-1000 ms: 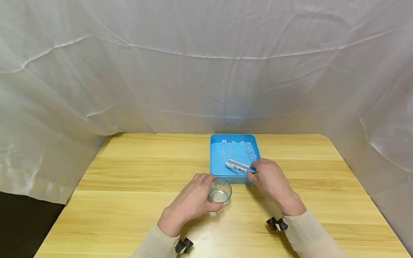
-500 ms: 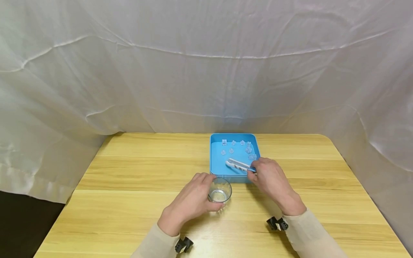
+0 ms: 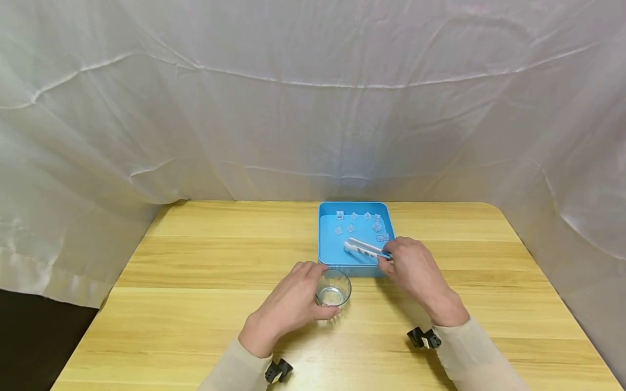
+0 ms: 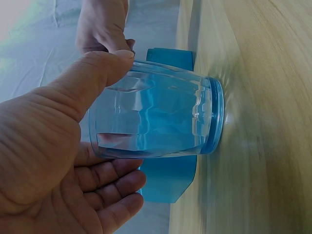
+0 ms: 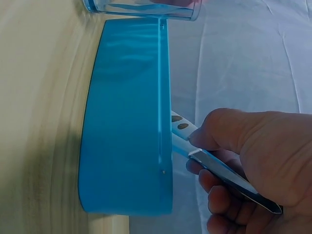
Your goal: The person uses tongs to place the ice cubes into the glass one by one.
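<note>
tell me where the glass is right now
In the head view, the glass is upright just on the near side of the blue tray, by its left corner, with the left hand around its left side.

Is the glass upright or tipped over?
Upright. In the head view, the glass has its open mouth facing up; in the left wrist view, its thick base is toward the wooden table.
</note>
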Demonstrator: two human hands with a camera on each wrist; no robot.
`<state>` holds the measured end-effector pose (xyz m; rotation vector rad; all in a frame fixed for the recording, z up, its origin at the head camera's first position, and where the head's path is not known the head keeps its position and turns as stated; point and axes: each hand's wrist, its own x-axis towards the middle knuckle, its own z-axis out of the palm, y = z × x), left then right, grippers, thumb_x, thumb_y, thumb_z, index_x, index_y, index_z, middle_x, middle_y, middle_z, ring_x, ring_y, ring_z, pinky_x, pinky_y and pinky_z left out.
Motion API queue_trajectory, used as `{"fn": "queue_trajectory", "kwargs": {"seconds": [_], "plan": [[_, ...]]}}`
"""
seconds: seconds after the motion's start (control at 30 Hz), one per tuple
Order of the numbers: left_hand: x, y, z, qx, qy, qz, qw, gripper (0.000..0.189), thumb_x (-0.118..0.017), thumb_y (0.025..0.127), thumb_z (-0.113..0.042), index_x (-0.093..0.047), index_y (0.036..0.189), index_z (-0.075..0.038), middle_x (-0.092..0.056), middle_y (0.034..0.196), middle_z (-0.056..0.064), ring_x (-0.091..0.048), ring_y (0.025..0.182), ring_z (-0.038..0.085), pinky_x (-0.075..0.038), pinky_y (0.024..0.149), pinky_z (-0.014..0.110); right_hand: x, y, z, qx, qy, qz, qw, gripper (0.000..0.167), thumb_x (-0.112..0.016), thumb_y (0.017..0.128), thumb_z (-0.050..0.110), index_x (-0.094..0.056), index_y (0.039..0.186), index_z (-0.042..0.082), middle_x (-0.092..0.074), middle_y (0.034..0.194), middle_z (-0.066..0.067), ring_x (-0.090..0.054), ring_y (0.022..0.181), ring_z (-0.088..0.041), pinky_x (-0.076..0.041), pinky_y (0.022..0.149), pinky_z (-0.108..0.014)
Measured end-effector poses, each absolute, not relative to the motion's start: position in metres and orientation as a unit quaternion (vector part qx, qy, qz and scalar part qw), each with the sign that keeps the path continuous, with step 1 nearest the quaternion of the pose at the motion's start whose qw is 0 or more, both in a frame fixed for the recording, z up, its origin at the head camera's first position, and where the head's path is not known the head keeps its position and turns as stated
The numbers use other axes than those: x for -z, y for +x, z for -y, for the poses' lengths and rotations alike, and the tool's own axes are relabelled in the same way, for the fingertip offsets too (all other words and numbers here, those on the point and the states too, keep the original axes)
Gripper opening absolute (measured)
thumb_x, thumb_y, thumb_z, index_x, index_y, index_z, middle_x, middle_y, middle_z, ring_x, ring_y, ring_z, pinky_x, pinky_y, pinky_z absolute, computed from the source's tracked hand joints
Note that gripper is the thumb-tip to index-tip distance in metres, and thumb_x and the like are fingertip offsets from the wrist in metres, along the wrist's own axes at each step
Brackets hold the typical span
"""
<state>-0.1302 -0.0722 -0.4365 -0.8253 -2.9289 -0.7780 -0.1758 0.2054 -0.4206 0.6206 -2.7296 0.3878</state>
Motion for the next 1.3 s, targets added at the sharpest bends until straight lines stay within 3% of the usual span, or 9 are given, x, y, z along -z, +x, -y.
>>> {"fn": "queue_trajectory", "kwargs": {"seconds": [0.27, 0.57, 1.0, 1.3], "plan": [[0.437, -0.130, 0.072, 0.243, -0.262, 0.934, 0.000, 0.081, -0.087, 0.082, -0.051, -0.059, 0.142, -0.005, -0.065, 0.137, 0.009, -0.058, 0.128, 0.025, -0.054, 0.109, 0.041, 0.410, -0.171, -0.209, -0.143, 0.213, 0.956, 0.141, 0.008, -0.077, 0.089, 0.012, -0.076, 0.088, 0.004, -0.057, 0.070, 0.002, -0.044, 0.063, -0.013, -0.040, 0.058, -0.027], [0.438, -0.130, 0.071, 0.250, -0.266, 0.931, -0.002, 0.081, -0.087, 0.082, -0.049, -0.058, 0.142, -0.004, -0.065, 0.137, 0.009, -0.058, 0.127, 0.025, -0.054, 0.108, 0.041, 0.394, -0.162, -0.213, -0.161, 0.214, 0.956, 0.124, 0.011, -0.076, 0.092, 0.015, -0.077, 0.094, 0.005, -0.063, 0.077, 0.002, -0.047, 0.066, -0.012, -0.041, 0.060, -0.027], [0.436, -0.131, 0.077, 0.257, -0.254, 0.933, 0.004, 0.080, -0.089, 0.082, -0.045, -0.058, 0.143, -0.002, -0.066, 0.135, 0.013, -0.059, 0.127, 0.028, -0.055, 0.107, 0.042, 0.375, -0.150, -0.213, -0.164, 0.233, 0.948, 0.144, 0.009, -0.078, 0.092, 0.016, -0.078, 0.094, 0.007, -0.061, 0.076, 0.004, -0.044, 0.065, -0.011, -0.040, 0.059, -0.028], [0.436, -0.133, 0.081, 0.257, -0.253, 0.933, 0.007, 0.081, -0.090, 0.081, -0.045, -0.059, 0.142, -0.001, -0.067, 0.134, 0.014, -0.059, 0.126, 0.029, -0.055, 0.107, 0.043, 0.367, -0.140, -0.212, -0.172, 0.262, 0.937, 0.152, 0.006, -0.080, 0.090, 0.015, -0.078, 0.093, 0.011, -0.066, 0.082, 0.007, -0.051, 0.072, -0.008, -0.048, 0.063, -0.030]]}}
